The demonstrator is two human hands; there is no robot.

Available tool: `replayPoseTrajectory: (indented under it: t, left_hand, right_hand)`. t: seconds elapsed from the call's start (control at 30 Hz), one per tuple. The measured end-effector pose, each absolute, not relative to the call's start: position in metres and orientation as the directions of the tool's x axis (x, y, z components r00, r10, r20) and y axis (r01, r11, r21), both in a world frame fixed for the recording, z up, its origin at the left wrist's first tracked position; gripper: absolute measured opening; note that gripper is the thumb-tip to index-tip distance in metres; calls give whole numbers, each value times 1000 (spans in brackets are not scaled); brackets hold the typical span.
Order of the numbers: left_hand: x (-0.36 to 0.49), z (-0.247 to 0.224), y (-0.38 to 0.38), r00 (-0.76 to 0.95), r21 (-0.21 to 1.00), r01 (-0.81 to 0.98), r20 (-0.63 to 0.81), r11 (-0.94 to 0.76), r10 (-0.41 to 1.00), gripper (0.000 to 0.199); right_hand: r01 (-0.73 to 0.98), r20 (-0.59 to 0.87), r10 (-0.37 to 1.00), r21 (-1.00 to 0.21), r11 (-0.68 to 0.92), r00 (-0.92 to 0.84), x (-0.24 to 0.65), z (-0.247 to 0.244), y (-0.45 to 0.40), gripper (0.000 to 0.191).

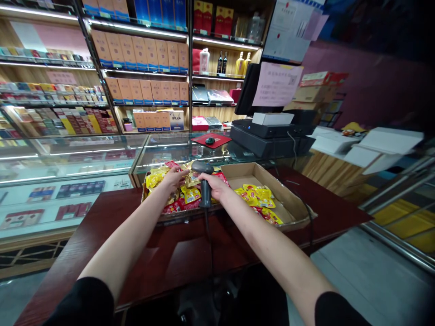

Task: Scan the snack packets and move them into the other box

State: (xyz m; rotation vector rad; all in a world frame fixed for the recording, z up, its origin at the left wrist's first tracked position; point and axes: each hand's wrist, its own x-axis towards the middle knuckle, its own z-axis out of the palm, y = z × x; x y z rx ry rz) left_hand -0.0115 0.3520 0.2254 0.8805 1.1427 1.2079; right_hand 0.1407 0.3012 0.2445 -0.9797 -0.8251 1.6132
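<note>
My right hand (pixel 216 185) is wrapped round the grip of a dark grey barcode scanner (pixel 205 194), its head turned left and its cord hanging down in front. To its left, my left hand (pixel 174 177) pinches a gold snack packet (pixel 191 178) close to the scanner's head. Both hands are over the left part of a shallow cardboard box (pixel 288 203), where yellow, gold and red snack packets lie heaped. In the box's right part lies a smaller pile of yellow and red packets (pixel 256 196). Fingers partly hide the gold packet.
The box rests on a dark red table (pixel 136 244). Behind it are a glass display counter (pixel 102 156), a mouse (pixel 210 141) on a red mat, and a monitor (pixel 248 88) above a black cash drawer (pixel 265 141). Stocked shelves (pixel 146 72) line the wall.
</note>
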Motion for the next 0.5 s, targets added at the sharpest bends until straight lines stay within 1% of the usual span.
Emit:
replayPoseTrajectory:
  t: [0.07, 0.13, 0.2, 0.27, 0.33, 0.37, 0.5]
  left_hand:
    - [-11, 219, 355, 18, 962, -242, -125, 125, 992, 55]
    - [-9, 212, 357, 20, 964, -259, -59, 62, 998, 61]
    - [-8, 207, 356, 4, 961, -277, -15, 16, 1000, 65]
    - [-8, 204, 353, 6, 964, -266, 3, -2, 1000, 62]
    - [-10, 205, 350, 35, 972, -236, 11, -2, 999, 55]
    - [-11, 207, 347, 57, 974, -226, 15, -2, 998, 52]
    - [-16, 212, 338, 132, 972, -235, 35, -3, 991, 48]
  right_hand:
    - [-330, -191, 978, -920, -210, -88, 140, 248, 297, 12]
    - [-211, -151, 989, -966, -149, -8, 141, 251, 287, 11]
    - [-135, -61, 997, -989, -54, 45, 142, 255, 273, 20]
    - [-172, 9, 1000, -985, 12, 16, 142, 257, 256, 29]
    - [-225, -24, 997, -973, -42, -79, 141, 258, 238, 34]
    - [-224, -51, 993, -972, -74, -107, 139, 257, 228, 35]
    - [-163, -130, 984, -975, -149, -118, 132, 245, 198, 35]
